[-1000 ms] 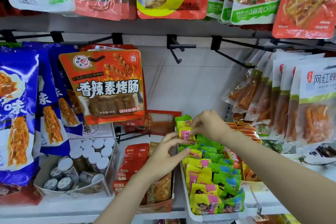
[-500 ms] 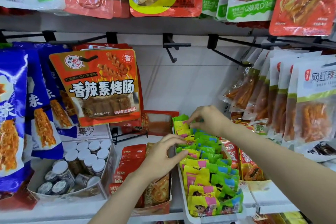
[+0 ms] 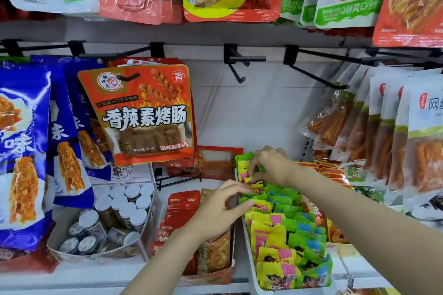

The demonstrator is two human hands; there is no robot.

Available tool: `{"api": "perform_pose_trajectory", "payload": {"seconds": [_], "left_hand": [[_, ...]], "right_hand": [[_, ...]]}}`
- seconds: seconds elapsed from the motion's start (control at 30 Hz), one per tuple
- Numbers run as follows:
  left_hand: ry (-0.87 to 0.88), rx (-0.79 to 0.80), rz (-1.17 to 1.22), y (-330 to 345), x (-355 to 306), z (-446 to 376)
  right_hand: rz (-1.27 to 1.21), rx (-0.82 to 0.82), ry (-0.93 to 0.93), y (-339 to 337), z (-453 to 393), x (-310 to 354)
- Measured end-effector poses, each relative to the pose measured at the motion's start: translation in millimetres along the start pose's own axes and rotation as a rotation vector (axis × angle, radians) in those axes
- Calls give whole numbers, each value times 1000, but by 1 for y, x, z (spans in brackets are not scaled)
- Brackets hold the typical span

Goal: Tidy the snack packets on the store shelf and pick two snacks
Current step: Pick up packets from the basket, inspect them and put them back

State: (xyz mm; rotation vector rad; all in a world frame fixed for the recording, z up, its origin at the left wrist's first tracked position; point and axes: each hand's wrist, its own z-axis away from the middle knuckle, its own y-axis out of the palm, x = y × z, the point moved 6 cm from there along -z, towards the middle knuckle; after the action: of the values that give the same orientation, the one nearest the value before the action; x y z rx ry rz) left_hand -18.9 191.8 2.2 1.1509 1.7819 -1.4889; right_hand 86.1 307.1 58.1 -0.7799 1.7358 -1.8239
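A white tray [image 3: 251, 270] on the shelf holds several small yellow-and-pink packets [image 3: 271, 237] in a left row and green-and-blue packets [image 3: 304, 237] in a right row. My right hand [image 3: 271, 165] reaches over the tray's far end and pinches a yellow packet [image 3: 250, 178] there. My left hand [image 3: 220, 211] hovers at the tray's left edge, fingers curled, its fingertips touching the packets near the back of the yellow row. Both forearms cross part of the tray.
An orange-red sausage snack bag [image 3: 141, 115] hangs on a hook at centre left, blue bags [image 3: 24, 151] further left. A box of small white-capped jars [image 3: 115, 213] and red packets [image 3: 179, 213] sit left of the tray. White-labelled spicy-strip bags [image 3: 407, 139] hang right. Empty black hooks [image 3: 242, 62] jut out above.
My right hand has dropped slightly onto the yellow packets at the tray's far end. My left hand has risen toward the same spot. The view has shifted slightly.
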Motion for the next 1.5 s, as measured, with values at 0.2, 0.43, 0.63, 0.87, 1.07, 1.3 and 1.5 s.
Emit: {"api": "perform_pose_trajectory", "payload": {"seconds": [0.2, 0.43, 0.63, 0.87, 1.07, 1.3, 1.5], "left_hand": [[-2, -6, 13, -1, -1, 0], [-37, 22, 12, -1, -1, 3], [-157, 16, 30, 4, -1, 4], [-393, -115, 365, 3, -29, 8], [-294, -364, 667, -13, -66, 38], [-351, -447, 717, -17, -87, 69], [-405, 54, 1444, 9, -110, 81]], "right_hand": [[-40, 132, 28, 3, -6, -7], [-205, -81, -15, -10, 2, -1], [-527, -344, -23, -60, 35, -9], [-851, -666, 93, -117, 75, -24], [-882, -669, 213, -124, 113, -23], [-958, -623, 266, -136, 142, -6], [-1281, -481, 106, -140, 151, 18]]}}
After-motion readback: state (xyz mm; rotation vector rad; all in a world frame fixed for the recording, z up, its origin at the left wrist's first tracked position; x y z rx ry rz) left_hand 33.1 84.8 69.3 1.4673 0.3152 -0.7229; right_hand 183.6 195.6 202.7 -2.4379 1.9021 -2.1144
